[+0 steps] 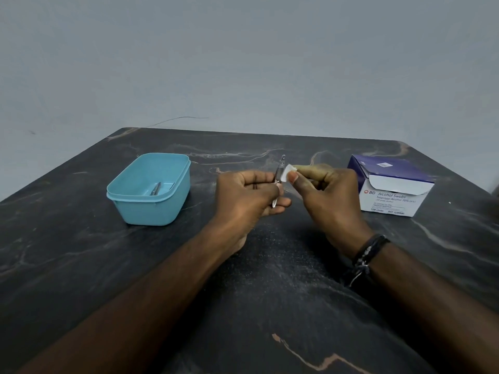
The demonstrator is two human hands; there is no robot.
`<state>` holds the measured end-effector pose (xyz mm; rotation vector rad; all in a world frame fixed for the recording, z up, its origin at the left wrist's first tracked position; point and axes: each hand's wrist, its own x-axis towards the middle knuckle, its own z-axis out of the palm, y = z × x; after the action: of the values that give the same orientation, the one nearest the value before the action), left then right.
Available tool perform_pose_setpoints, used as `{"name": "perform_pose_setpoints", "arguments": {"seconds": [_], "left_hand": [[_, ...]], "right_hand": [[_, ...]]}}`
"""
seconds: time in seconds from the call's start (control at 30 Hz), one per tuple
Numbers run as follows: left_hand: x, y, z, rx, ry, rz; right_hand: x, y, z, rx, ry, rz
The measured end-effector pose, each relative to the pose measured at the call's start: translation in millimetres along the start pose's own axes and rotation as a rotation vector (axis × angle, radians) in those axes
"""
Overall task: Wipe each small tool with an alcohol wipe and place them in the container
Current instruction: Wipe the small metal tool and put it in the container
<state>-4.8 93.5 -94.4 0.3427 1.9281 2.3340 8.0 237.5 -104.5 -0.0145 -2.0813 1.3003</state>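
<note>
Above dark table (pixel 81 252), left grip (pixel 248 195) holds tool (pixel 279 171), wipe (pixel 288 172) touching.

dim, even, bluish light with soft shadows. wide-angle bending at the frame edges. detail is slightly soft throughout.

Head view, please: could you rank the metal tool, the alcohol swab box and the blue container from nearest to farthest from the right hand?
1. Metal tool: just left of the right hand, touched by its wipe.
2. Alcohol swab box: on the table to the right.
3. Blue container: far left, beyond the left hand.
</note>
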Motion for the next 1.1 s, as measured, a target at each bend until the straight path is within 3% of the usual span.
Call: {"name": "perform_pose_setpoints", "arguments": {"seconds": [0.7, 1.1], "left_hand": [[0.9, -6.4, -0.2, 0.039, -0.040, 0.022], [2.1, -7.3, 1.2, 0.049, -0.072, 0.010]], "right_hand": [[-7.1, -10.8, 0.7, 0.115, -0.192, -0.005], [-2.2, -13.5, -4.6, 0.155, -0.078, 0.080]]}}
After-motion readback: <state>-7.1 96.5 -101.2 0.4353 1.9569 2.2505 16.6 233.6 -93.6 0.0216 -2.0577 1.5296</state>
